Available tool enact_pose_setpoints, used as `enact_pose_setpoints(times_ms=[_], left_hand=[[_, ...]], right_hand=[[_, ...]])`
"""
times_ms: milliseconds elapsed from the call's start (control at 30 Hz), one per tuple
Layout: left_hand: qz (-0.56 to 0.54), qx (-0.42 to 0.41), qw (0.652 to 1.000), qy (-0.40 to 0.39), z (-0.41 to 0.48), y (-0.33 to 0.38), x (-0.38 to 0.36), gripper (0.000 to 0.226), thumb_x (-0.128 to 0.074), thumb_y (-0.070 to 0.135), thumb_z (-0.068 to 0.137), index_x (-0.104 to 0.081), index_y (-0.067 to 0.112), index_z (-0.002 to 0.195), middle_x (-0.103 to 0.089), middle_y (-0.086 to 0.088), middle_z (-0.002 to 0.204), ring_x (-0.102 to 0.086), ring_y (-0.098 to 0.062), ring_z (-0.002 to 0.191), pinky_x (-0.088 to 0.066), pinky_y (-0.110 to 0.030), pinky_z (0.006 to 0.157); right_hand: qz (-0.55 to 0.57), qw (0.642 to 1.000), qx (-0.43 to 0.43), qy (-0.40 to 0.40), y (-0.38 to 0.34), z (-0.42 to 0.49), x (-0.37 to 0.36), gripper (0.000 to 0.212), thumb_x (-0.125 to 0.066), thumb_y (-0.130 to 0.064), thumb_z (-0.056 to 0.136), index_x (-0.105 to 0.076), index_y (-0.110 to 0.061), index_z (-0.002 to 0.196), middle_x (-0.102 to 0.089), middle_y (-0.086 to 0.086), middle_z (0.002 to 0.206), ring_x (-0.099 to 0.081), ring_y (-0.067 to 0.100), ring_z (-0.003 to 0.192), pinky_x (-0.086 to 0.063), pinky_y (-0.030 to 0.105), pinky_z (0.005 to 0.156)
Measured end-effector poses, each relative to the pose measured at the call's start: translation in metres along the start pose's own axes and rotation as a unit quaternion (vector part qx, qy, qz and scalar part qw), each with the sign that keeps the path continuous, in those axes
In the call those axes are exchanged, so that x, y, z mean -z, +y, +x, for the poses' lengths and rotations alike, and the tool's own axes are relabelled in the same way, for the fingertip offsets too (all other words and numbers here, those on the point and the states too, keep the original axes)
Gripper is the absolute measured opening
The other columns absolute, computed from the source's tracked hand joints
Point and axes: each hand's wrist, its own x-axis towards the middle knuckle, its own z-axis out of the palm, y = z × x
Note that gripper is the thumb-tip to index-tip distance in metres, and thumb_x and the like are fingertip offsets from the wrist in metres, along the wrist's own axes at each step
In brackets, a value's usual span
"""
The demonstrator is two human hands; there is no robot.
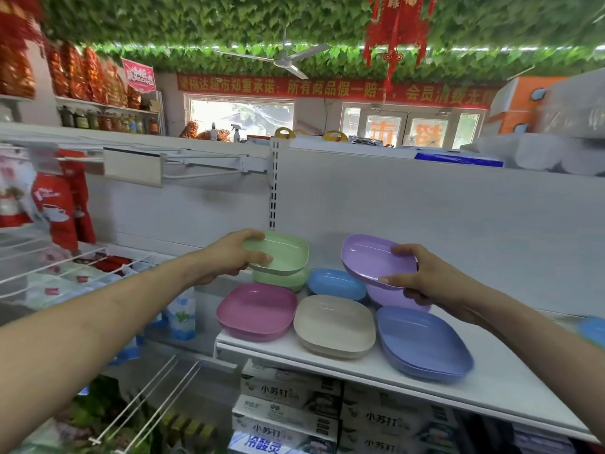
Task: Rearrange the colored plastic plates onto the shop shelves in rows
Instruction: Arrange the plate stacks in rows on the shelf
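My left hand [233, 255] grips a light green plate [284, 253] by its left rim, held just above a second green plate [288, 279] on the white shelf [491, 388]. My right hand [422, 278] holds a tilted lilac plate [373, 257] by its right rim, over another lilac plate [389, 298]. A small blue plate [335, 283] sits between the two back stacks. In the front row lie a pink plate [257, 311], a beige plate [334, 324] and a periwinkle blue plate [422, 342].
The shelf's white back panel [425, 217] rises behind the plates. Boxed goods [291, 404] fill the shelf below. Wire racks [65, 267] with packets and red aprons [65, 204] stand at the left. A blue object [594, 329] shows at the right edge.
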Motion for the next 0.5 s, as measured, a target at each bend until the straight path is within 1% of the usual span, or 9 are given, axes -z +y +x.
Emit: enact_pose_setpoints(times_ms=[100, 267, 333, 400, 467, 500], left_hand=[[0.002, 0.009, 1.000, 0.000, 0.009, -0.012, 0.012, 0.064, -0.083, 0.028, 0.084, -0.053, 0.031, 0.140, -0.055, 0.001, 0.090, -0.044, -0.015, 0.070, -0.036, -0.025, 0.053], [0.010, 0.018, 1.000, -0.009, 0.029, -0.030, 0.016, 0.063, -0.081, 0.031, 0.085, -0.051, 0.029, 0.141, -0.054, -0.002, 0.096, -0.045, -0.017, 0.074, -0.035, -0.028, 0.057], [0.014, 0.017, 1.000, -0.010, 0.037, -0.034, 0.013, 0.062, -0.079, 0.031, 0.087, -0.051, 0.028, 0.141, -0.054, -0.001, 0.098, -0.046, -0.016, 0.075, -0.035, -0.028, 0.058], [0.008, 0.014, 1.000, -0.012, 0.046, -0.040, 0.009, 0.062, -0.078, 0.030, 0.088, -0.051, 0.025, 0.143, -0.055, 0.000, 0.097, -0.046, -0.016, 0.075, -0.033, -0.028, 0.056], [0.015, 0.007, 1.000, -0.018, 0.053, -0.044, 0.003, 0.063, -0.078, 0.031, 0.088, -0.050, 0.025, 0.144, -0.058, 0.000, 0.105, -0.051, -0.015, 0.078, -0.034, -0.028, 0.058], [0.025, 0.001, 0.999, -0.021, 0.056, -0.047, 0.001, 0.064, -0.078, 0.033, 0.088, -0.050, 0.025, 0.145, -0.059, -0.001, 0.113, -0.054, -0.015, 0.084, -0.037, -0.029, 0.060]], right_hand=[[0.002, 1.000, -0.001, 0.010, -0.005, -0.005, -0.005, 0.070, -0.084, -0.021, 0.084, -0.046, -0.032, 0.141, -0.058, 0.013, 0.093, -0.049, 0.020, 0.064, -0.040, 0.030, 0.055], [0.003, 1.000, -0.008, 0.026, -0.009, -0.020, -0.007, 0.068, -0.086, -0.021, 0.082, -0.049, -0.036, 0.137, -0.057, 0.012, 0.092, -0.047, 0.020, 0.062, -0.040, 0.033, 0.058], [0.002, 0.999, -0.016, 0.033, -0.008, -0.028, -0.010, 0.066, -0.086, -0.021, 0.082, -0.051, -0.038, 0.134, -0.056, 0.011, 0.091, -0.046, 0.019, 0.061, -0.040, 0.031, 0.055], [0.008, 0.999, -0.027, 0.040, -0.006, -0.034, -0.012, 0.065, -0.087, -0.020, 0.081, -0.052, -0.039, 0.132, -0.055, 0.011, 0.086, -0.044, 0.019, 0.061, -0.038, 0.029, 0.053], [0.016, 0.998, -0.040, 0.048, -0.003, -0.038, -0.015, 0.065, -0.086, -0.018, 0.081, -0.052, -0.039, 0.132, -0.054, 0.011, 0.083, -0.044, 0.018, 0.059, -0.037, 0.028, 0.052], [0.017, 0.997, -0.045, 0.051, -0.001, -0.040, -0.017, 0.064, -0.086, -0.018, 0.081, -0.053, -0.039, 0.132, -0.053, 0.010, 0.082, -0.043, 0.017, 0.059, -0.036, 0.029, 0.052]])
